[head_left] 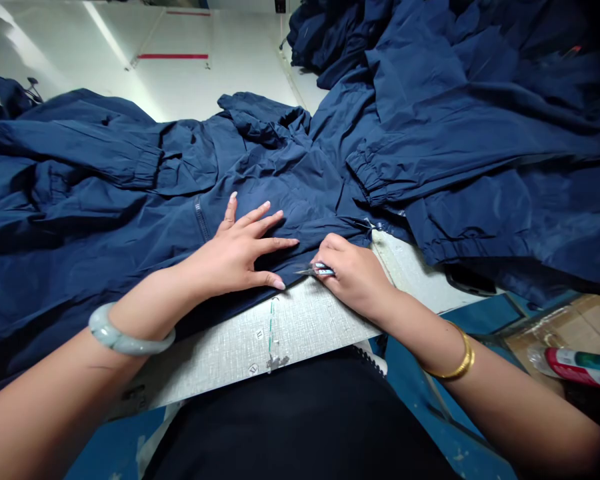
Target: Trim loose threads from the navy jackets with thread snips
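Left hand (235, 250) lies spread on navy jacket (275, 193), right hand (355, 277) pinches snips (316, 270) at its edge.

Two stickers (259, 334) on the white board (325, 320) seemingly read XL.

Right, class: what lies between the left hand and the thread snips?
The head view shows navy jacket fabric between the left hand and thread snips in the right hand.

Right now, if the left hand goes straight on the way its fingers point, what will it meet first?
Probably the right hand, just past the fingertips of the left hand; the small snips it holds lie lower, though depth is unclear.
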Available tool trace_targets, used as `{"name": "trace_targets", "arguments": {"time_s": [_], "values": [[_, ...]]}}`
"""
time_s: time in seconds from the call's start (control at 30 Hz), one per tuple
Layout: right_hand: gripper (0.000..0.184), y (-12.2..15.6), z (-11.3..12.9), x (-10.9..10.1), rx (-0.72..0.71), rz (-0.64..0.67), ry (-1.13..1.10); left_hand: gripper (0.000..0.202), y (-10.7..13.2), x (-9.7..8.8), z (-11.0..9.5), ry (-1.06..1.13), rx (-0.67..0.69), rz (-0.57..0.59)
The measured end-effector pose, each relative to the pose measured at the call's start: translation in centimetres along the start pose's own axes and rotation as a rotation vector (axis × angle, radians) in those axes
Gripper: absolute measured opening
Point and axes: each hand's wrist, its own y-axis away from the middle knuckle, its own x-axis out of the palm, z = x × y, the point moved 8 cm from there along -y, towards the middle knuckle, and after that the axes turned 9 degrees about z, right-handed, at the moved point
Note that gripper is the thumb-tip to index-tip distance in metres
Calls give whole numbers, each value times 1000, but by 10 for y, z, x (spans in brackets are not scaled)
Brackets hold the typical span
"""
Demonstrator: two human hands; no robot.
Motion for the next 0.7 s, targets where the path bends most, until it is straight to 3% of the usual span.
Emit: {"name": "trace_targets", "arguments": {"time_s": [0.2,0.33,0.57,0.7], "values": [[13,-3,-9,-9,-20,-155,-352,37,-15,-3,-22,252,-111,-130],[13,-2,-14,-8,-18,-185,-354,27,-20,6,-22,328,-152,-194],[20,-3,-6,-16,8,-157,-117,11,-21,7,-21,319,-115,-256],[16,-11,-19,-25,50,-254,-277,9,-22,8,-17,397,-146,-233]]}}
